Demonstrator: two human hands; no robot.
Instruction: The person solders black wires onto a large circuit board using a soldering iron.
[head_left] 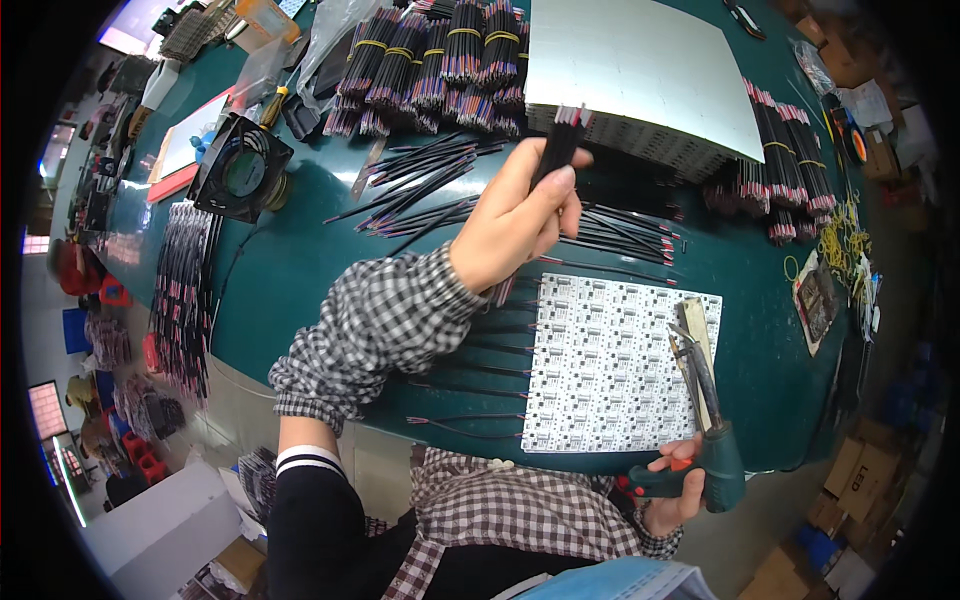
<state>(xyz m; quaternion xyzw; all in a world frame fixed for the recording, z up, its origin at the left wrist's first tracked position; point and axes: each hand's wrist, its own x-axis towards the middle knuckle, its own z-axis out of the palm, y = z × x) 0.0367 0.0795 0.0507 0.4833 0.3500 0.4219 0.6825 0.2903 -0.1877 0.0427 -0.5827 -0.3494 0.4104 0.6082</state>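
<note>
My left hand (508, 222) is raised over the table, closed around a small bunch of black wires (559, 148) with their pale and red tips pointing up and away. Low on the right, my right hand (686, 498) grips the handle of a green soldering gun (724, 468). Its metal tip lies over the right side of a white circuit board panel (590, 370), beside a pale flat strip. From the panel's left edge several black wires (470, 388) run out to the left. My left forearm covers part of them.
Behind my left hand stands a stack of white panels (640, 75). Rubber-banded wire bundles (440, 55) flank it, with loose wires (425, 180) in front. A small black fan (240, 168) sits at the left, above wired strips (183, 290). Yellow rubber bands (842, 235) lie at the right.
</note>
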